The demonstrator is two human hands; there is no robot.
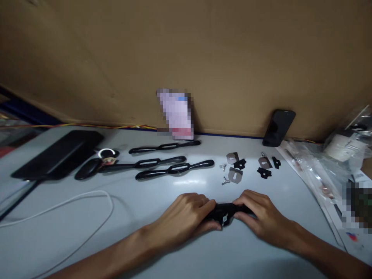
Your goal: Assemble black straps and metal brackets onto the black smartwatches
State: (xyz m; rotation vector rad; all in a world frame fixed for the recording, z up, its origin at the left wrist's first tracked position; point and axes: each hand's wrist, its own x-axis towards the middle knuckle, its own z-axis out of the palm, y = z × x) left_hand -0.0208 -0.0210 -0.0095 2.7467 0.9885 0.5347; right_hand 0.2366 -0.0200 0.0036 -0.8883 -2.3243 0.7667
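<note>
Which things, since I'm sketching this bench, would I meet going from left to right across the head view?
Black box → left hand → held black tool → right hand → white roll-like item.

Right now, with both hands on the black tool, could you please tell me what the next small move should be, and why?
I would probably free the right hand and use it to check the silver fastener, while the left hand steadies the black tool: both hands grip the tool's sides, the fastener shows uncovered between them, and its tightness cannot be told.
</note>
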